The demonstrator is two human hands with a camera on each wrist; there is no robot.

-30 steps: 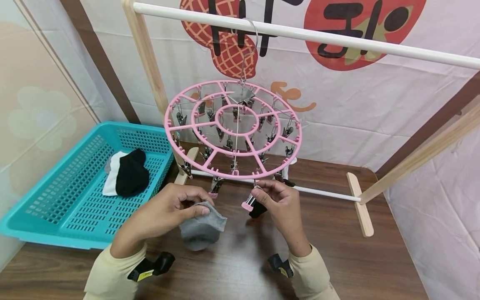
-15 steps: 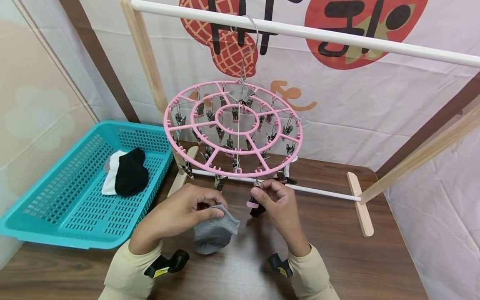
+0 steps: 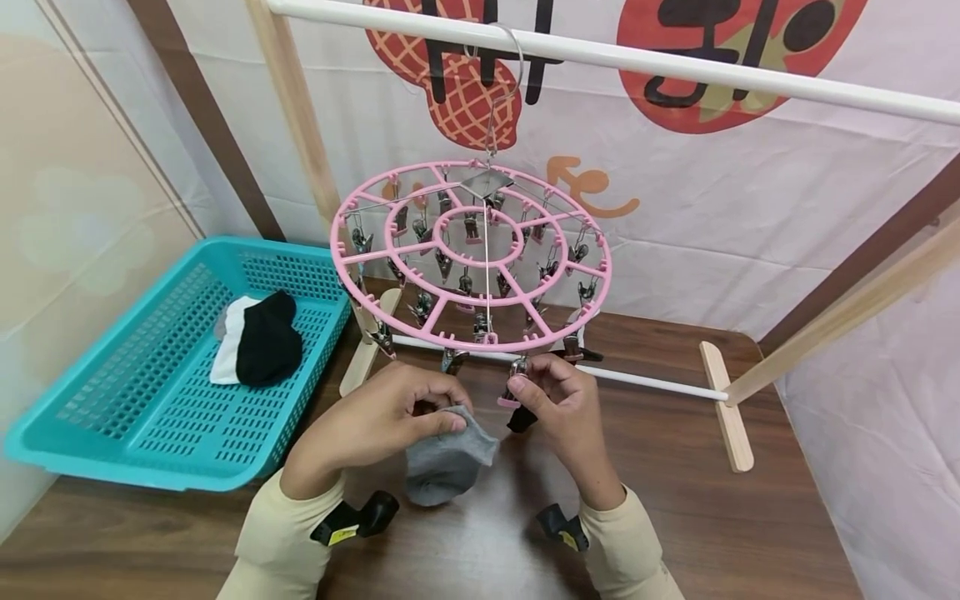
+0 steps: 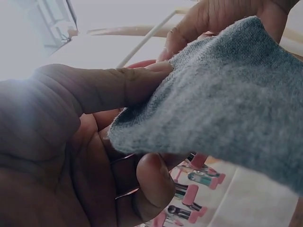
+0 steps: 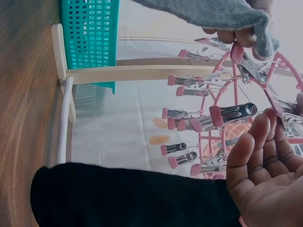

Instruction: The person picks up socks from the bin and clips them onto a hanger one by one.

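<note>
My left hand (image 3: 382,421) pinches the upper edge of a grey sock (image 3: 450,467) between thumb and fingers. The rest of the sock droops toward the table; in the left wrist view its knit fabric (image 4: 227,99) runs across the frame. With thumb and fingers, my right hand (image 3: 561,400) grips a metal clip (image 3: 512,393) with pink tips, under the front rim of a round pink clip hanger (image 3: 372,254). Just right of the sock, the clip is apart from it. A black sock (image 5: 132,198) hangs close to my right hand, mostly hidden by it in the head view.
The hanger hooks over a white rod (image 3: 637,58) on a wooden stand. Several clips dangle from its rings. At left, a turquoise basket (image 3: 150,477) holds black (image 3: 270,342) and white (image 3: 231,342) socks. A white lower bar (image 3: 652,379) and wooden foot (image 3: 727,408) stand behind.
My left hand has carried the grey sock rightward, closer to the clip. My right hand stays at the clip, which now hangs more upright. The view has shifted slightly.
</note>
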